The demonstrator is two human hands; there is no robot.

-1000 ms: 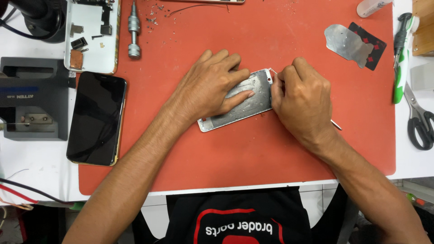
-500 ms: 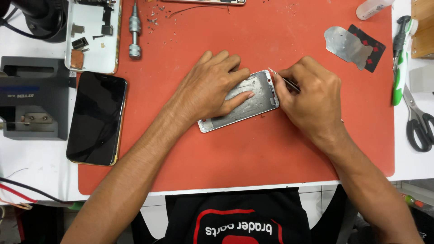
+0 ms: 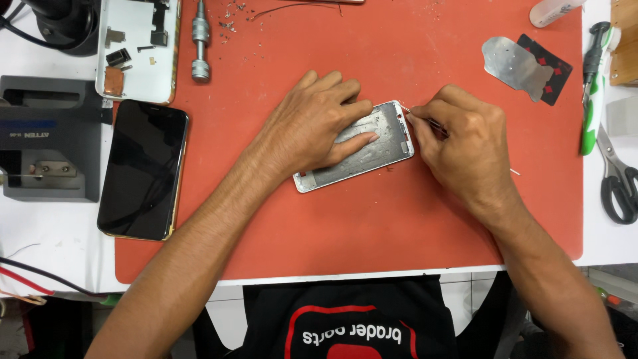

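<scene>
The left hand (image 3: 318, 126) covers much of the silver metal phone frame (image 3: 379, 143), and the thin dark tool (image 3: 435, 124) in the right hand's (image 3: 462, 149) grip is mostly hidden. The black-handled scissors (image 3: 618, 179) are cut off at the right edge, and the white plastic bottle (image 3: 555, 10) at the top edge.

Left hand (image 3: 319, 123) flat, palm down, fingers spread, right hand (image 3: 462, 143) curled in a pinch, both forearms angled inward

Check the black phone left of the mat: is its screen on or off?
Off. The black phone lies face up across the mat's left edge; its glass is uniformly dark with only faint reflections, and neither hand touches it.
</scene>
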